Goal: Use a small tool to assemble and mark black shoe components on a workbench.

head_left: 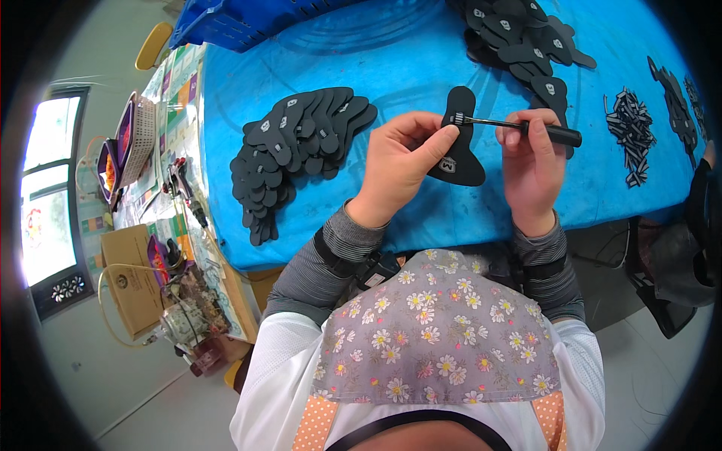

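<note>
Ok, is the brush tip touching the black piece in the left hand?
Touching. The head view shows the brush in the right hand with its tip resting on the upper part of the black piece that the left hand holds.

Bare blue table cover (391,68) runs open across the upper middle of the frame, a wide lane between the two black heaps. On the left, a fanned pile of black cut pieces (293,154) blocks the way from mid-frame down toward the near edge. Upper right, a second heap of black pieces (526,37) crowds the far side. Further right sit a small bundle of striped tabs (630,131) and a row of dark pieces (675,105), with a thin blue strip between them. A blue crate (241,19) closes the upper left corner. Below the left pile, open cover reaches the table's near edge.
</note>
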The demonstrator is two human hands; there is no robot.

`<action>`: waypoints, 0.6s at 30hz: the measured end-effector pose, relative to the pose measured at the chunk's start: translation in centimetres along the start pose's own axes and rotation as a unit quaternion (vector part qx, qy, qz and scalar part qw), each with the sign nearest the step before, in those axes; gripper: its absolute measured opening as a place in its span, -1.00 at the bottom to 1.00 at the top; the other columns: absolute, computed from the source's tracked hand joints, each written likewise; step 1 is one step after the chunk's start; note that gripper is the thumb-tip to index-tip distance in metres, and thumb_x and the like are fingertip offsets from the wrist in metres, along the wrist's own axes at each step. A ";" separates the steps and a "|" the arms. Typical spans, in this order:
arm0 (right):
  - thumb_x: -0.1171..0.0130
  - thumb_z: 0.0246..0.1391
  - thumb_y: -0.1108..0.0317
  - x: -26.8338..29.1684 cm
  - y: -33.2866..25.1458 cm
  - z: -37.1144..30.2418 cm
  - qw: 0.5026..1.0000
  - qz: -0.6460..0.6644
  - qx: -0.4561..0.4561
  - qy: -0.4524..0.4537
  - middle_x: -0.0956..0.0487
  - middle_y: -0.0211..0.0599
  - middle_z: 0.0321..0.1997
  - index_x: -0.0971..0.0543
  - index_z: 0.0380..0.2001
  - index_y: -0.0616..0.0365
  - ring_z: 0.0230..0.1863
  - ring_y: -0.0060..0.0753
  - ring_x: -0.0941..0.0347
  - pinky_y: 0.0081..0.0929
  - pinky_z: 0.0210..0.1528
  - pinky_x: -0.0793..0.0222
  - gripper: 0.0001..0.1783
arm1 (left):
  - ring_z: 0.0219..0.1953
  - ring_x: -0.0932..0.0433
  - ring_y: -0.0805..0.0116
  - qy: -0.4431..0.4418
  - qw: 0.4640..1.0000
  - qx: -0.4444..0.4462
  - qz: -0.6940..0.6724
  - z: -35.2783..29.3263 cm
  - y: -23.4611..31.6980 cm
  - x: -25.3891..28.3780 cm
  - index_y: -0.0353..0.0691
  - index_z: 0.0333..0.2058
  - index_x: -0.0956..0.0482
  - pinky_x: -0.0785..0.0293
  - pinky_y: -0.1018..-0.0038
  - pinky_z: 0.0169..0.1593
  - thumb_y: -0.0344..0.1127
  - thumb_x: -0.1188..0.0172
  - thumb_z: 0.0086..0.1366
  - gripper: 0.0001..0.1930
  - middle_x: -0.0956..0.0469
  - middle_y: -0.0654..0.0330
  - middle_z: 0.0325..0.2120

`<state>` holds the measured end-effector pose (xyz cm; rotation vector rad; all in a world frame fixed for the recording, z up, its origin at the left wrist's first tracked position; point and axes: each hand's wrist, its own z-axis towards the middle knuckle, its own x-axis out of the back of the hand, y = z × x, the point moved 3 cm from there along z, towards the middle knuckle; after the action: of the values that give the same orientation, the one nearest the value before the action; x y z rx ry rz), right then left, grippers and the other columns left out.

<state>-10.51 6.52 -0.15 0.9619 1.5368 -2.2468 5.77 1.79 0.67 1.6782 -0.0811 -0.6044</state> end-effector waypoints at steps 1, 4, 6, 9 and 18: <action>0.04 0.19 0.39 -0.2 0.1 -0.1 1.000 -0.010 -0.005 -0.004 -0.45 -0.33 -0.42 -0.45 -0.26 0.27 -0.39 -0.59 -0.36 -0.60 -0.30 -0.27 -0.83 | -0.45 -0.49 0.62 0.001 1.000 0.000 0.000 0.0 -0.1 0.0 -0.36 -0.32 -0.54 -0.44 0.68 -0.38 -0.43 -0.21 0.16 -0.86 -0.56 0.27 -0.48; -0.02 0.16 0.41 -0.7 0.6 -0.2 0.998 -0.044 -0.032 -0.042 -0.48 -0.34 -0.42 -0.47 -0.25 0.27 -0.41 -0.61 -0.37 -0.66 -0.33 -0.26 -0.84 | -0.44 -0.50 0.60 -0.013 1.000 -0.007 -0.002 -0.1 -0.2 -0.2 -0.36 -0.31 -0.54 -0.46 0.66 -0.36 -0.43 -0.22 0.15 -0.86 -0.56 0.25 -0.47; -0.04 0.14 0.42 -0.9 0.4 -0.5 0.993 -0.075 -0.062 -0.064 -0.49 -0.35 -0.44 -0.49 -0.24 0.27 -0.44 -0.62 -0.37 -0.69 -0.35 -0.24 -0.84 | -0.44 -0.50 0.60 -0.030 0.998 -0.007 0.047 -0.4 0.2 -0.7 -0.36 -0.31 -0.55 -0.46 0.66 -0.36 -0.44 -0.23 0.14 -0.85 -0.56 0.24 -0.46; -0.06 0.13 0.41 -1.3 0.4 -0.5 0.988 -0.117 -0.084 -0.061 -0.46 -0.39 -0.51 -0.49 -0.23 0.26 -0.46 -0.64 -0.34 -0.69 -0.37 -0.21 -0.82 | -0.44 -0.50 0.60 -0.032 0.999 -0.008 0.036 -0.2 0.0 -0.6 -0.36 -0.31 -0.55 -0.45 0.67 -0.37 -0.44 -0.24 0.13 -0.84 -0.57 0.25 -0.47; 0.20 0.28 0.14 1.4 -0.5 0.4 0.986 -0.025 0.056 0.154 -0.34 -0.41 -0.66 -0.39 -0.23 0.15 -0.64 -0.61 -0.13 -0.59 -0.51 -0.13 -0.70 | -0.45 -0.48 0.62 -0.005 0.999 0.029 0.031 0.6 0.0 0.3 -0.34 -0.33 -0.55 -0.40 0.68 -0.33 -0.41 -0.21 0.15 -0.86 -0.56 0.28 -0.47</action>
<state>-11.99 6.58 -0.57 1.3728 1.5820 -2.3249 5.72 1.15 0.53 1.7225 -0.1602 -0.5685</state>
